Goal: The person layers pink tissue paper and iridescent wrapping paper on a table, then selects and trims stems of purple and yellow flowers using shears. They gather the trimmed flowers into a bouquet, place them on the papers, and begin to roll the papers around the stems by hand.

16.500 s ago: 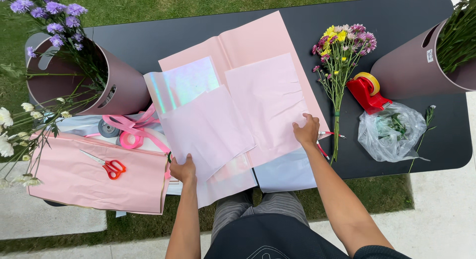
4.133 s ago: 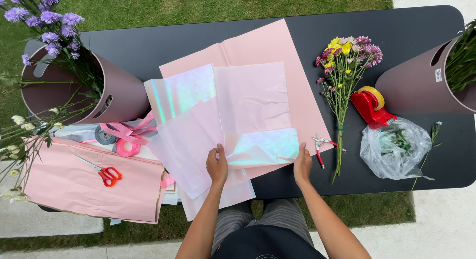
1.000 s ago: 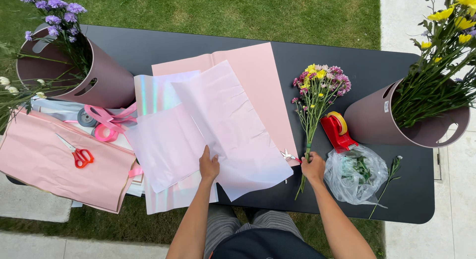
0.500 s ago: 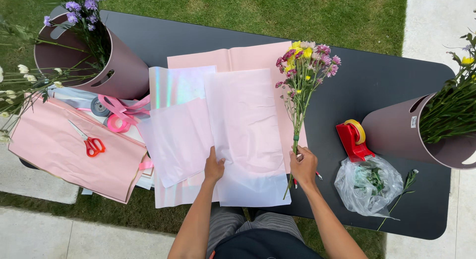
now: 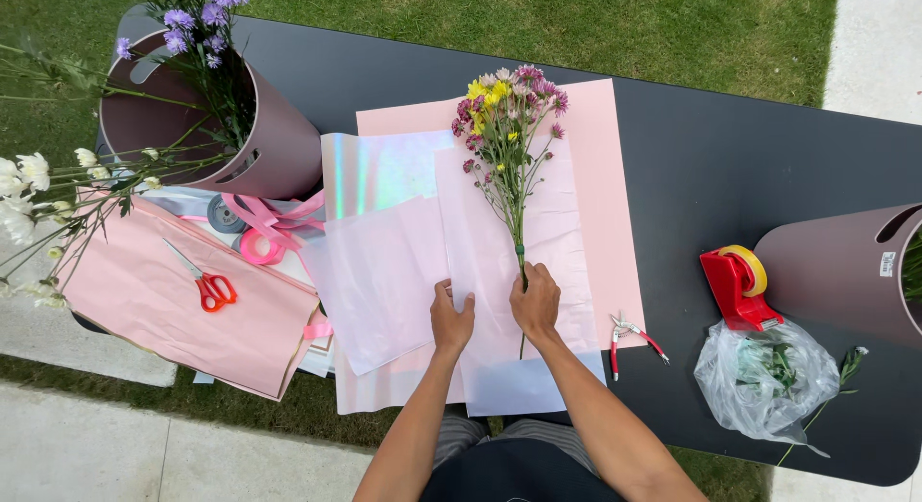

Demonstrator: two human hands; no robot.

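Right hand [image 5: 535, 303] closed around the lower stems of the bouquet [image 5: 507, 137]; blooms point away from the person, stems lie along the middle of the translucent sheet [image 5: 552, 233]. Left hand [image 5: 451, 319] flat, fingers slack, pinning that sheet's near-left area, grasping nothing. Under it: iridescent film [image 5: 379, 171] and pink paper [image 5: 605, 175], all on the black table [image 5: 749, 175].

Judgement: step in hand is laying the stems on the wrap. To do it well: keep the left palm down so the sheet cannot slide; set stems along the sheet's centre line; leave paper showing past the blooms; lower gently. Snips [image 5: 629, 334] lie just right of the sheets.
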